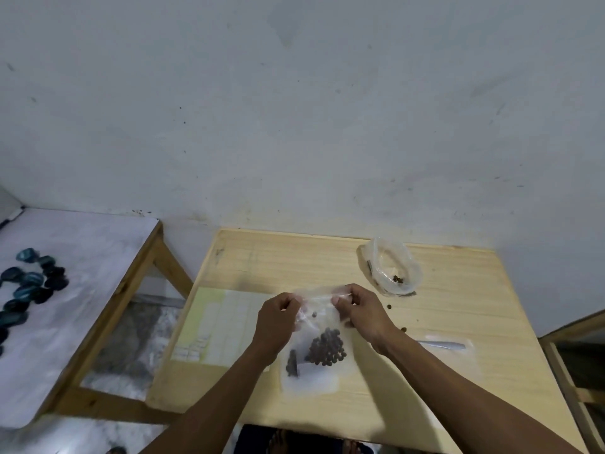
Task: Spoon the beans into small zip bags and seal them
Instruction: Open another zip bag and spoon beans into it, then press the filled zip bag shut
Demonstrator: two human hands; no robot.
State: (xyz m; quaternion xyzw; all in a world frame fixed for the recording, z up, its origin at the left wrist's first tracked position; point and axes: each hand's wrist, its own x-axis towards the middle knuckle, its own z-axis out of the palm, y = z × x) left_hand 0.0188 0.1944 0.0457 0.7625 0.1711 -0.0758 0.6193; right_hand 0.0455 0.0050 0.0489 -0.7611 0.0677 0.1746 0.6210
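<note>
Both hands pinch the top edge of a small zip bag point(316, 335): the left hand point(278, 317) grips its left corner and the right hand point(360, 309) its right corner, fingertips closed on the plastic. Holding the strip taut between 2 corners likely lets the fingers press the seal shut; whether it is closed yet is hard to tell through the blur. The beans point(325, 350) sit pooled low in the bag, clear of the zip. The bag hangs just above the wooden table point(262, 257). Far right lies an open, nearly empty supply bag point(391, 267); a few loose beans point(402, 329) lie near the right wrist.
</note>
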